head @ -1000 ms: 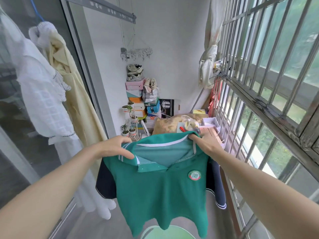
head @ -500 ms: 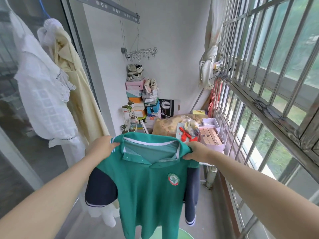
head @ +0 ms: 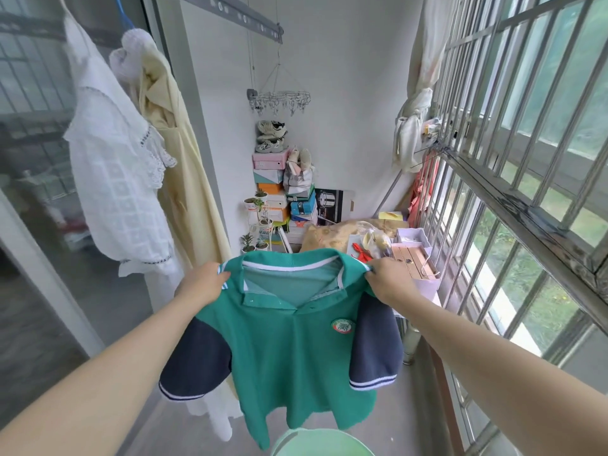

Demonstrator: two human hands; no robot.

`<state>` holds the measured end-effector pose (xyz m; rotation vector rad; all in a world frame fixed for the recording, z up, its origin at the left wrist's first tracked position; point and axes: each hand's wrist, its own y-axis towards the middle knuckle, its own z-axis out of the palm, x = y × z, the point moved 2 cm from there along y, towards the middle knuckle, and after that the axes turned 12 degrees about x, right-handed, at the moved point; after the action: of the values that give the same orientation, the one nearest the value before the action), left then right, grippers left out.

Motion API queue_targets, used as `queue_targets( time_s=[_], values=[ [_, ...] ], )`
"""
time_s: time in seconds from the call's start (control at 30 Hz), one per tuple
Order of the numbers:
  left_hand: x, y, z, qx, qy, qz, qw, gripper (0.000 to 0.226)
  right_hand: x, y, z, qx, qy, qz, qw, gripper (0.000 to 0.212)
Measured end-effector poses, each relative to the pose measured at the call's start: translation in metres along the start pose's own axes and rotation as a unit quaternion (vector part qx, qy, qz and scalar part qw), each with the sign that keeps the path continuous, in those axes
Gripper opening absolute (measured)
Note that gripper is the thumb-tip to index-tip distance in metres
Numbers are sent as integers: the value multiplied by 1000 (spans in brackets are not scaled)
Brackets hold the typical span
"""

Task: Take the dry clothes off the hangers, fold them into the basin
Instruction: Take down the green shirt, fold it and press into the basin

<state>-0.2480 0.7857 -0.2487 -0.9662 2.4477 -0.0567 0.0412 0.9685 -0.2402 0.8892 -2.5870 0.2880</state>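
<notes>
A green polo shirt (head: 289, 350) with navy sleeves hangs spread in front of me, off any hanger. My left hand (head: 202, 286) grips its left shoulder by the collar. My right hand (head: 390, 281) grips the right shoulder. Below the shirt's hem, the rim of a pale green basin (head: 322, 442) shows at the bottom edge. A white lace garment (head: 118, 179) and a cream-yellow garment (head: 184, 179) still hang on hangers at the upper left.
A barred window (head: 526, 159) runs along the right. A glass sliding door (head: 36, 225) lines the left. At the far wall stand stacked shoe boxes (head: 273, 189), small potted plants (head: 253, 241) and a cluttered table (head: 411, 255). An overhead drying rail (head: 243, 14) crosses above.
My hands have spread the shirt wider and lowered it a little; both sleeves now hang out to the sides. The view has tilted slightly, showing more of the basin.
</notes>
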Motion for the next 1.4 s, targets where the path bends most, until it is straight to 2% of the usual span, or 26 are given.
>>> queue_targets(
  time_s=[0.17,0.3,0.43,0.53,0.6,0.73,0.8,0.87,0.93,0.97,1.07,1.17,1.23,1.33,1.4],
  values=[
    [3,-1,7,9,19,-13,1000,21,-5,0,0,-22,16,37,999,22],
    [-5,-2,9,-9,16,4,1000,17,-12,1,0,-31,81,55,995,21],
    [-15,-5,15,6,24,5,1000,16,-24,-4,-5,-22,96,79,992,22],
    [-18,-6,25,33,-59,-39,997,21,-31,-6,-7,4,155,97,983,23],
    [-21,-5,35,49,-188,-72,978,24,-32,-8,-6,26,238,120,964,32],
    [-42,-10,45,66,-448,-91,887,25,-35,-14,-5,38,373,152,914,34],
    [-51,-11,47,64,-508,-95,854,26,-35,-16,-5,51,458,168,871,31],
    [-57,-12,48,61,-526,-98,842,29,-34,-16,-5,46,533,188,824,25],
    [-60,-11,50,67,-535,-92,837,31,-33,-16,-5,18,561,202,803,24],
    [-62,-10,52,75,-540,-85,834,31,-34,-17,-4,11,542,205,815,27],
    [-67,-6,58,98,-511,-56,852,34,-40,-20,1,28,421,181,888,47],
    [-72,-7,61,107,-454,-33,884,48,-47,-20,4,67,372,158,912,56],
    [-70,-4,59,102,-404,-18,909,52,-50,-19,3,74,316,151,934,56],
    [-64,-3,53,87,-322,9,943,36,-53,-23,-1,42,178,105,977,51],
    [-62,-5,49,88,-300,24,949,26,-54,-26,-2,22,122,71,990,37]
  ],
)
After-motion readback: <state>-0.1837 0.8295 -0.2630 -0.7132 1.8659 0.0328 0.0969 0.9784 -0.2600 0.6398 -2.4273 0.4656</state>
